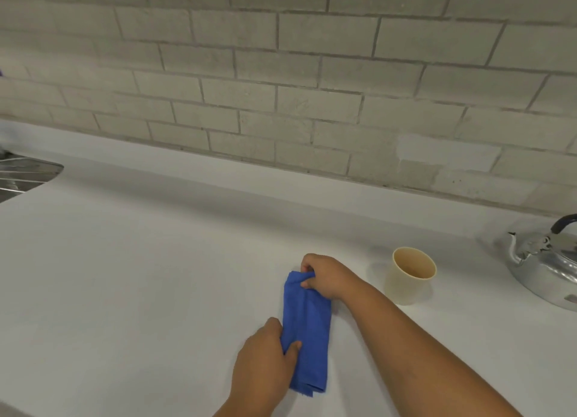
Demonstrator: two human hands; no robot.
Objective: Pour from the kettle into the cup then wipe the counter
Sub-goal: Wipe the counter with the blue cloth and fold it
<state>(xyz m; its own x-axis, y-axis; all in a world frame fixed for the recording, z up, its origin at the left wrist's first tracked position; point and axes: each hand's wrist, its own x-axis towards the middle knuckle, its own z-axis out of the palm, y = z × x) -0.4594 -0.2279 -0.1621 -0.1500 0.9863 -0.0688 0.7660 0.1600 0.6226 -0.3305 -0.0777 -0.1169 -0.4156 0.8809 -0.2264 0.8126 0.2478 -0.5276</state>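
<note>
A folded blue cloth (309, 332) lies lengthwise on the white counter (140, 276) in front of me. My right hand (324, 277) pinches the cloth's far end. My left hand (265, 360) grips its near left edge, thumb on top. To the right of the cloth stands a cream cup (410, 276), upright and open at the top. A shiny metal kettle (546, 266) with a dark handle sits at the right edge of the view, partly cut off, spout toward the cup.
A grey brick-tile wall (281, 89) runs along the back of the counter. A steel sink (22, 174) shows at the far left edge. The counter's front edge lies at the bottom left corner.
</note>
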